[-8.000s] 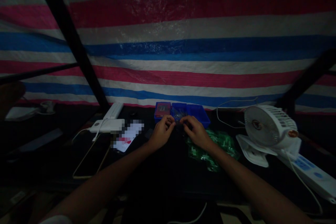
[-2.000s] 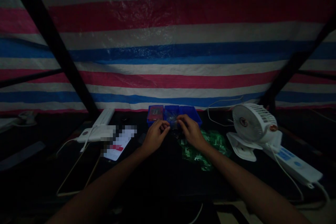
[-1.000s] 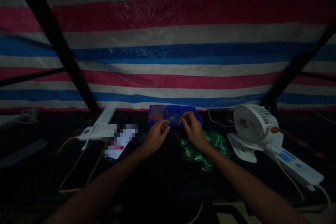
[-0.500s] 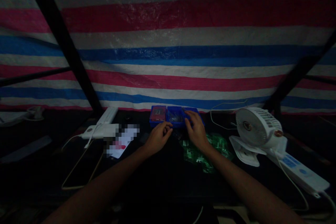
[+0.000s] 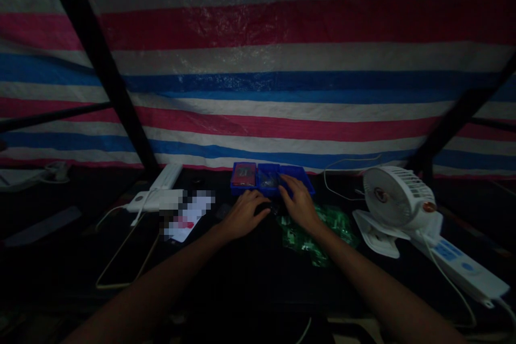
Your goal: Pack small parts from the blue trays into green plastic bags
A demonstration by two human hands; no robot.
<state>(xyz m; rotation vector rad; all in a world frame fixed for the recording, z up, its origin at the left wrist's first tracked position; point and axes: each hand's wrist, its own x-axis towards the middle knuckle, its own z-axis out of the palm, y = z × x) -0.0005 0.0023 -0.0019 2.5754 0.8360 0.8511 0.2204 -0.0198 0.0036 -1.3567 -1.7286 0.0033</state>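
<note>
The scene is very dark. My left hand [image 5: 244, 215] lies palm down on the black table, fingers curled toward a small dark thing I cannot make out by its fingertips. My right hand [image 5: 297, 201] reaches forward with fingers stretched out, its tips at the front edge of a row of small blue trays [image 5: 300, 173]. The left tray [image 5: 244, 171] holds something reddish, the middle one [image 5: 267, 177] clear crinkled bits. A pile of green plastic pieces [image 5: 324, 227] lies just right of my right wrist.
A white clip fan [image 5: 397, 199] and a white power strip [image 5: 463, 269] stand at the right. A white power bank [image 5: 155, 201], a white strip, a card and a dark phone [image 5: 127, 255] lie at the left. A striped tarp hangs behind, crossed by black poles.
Both hands were pinching something small together in front of the trays. They have since parted: the right hand reached to the trays, the left lowered flat onto the table.
</note>
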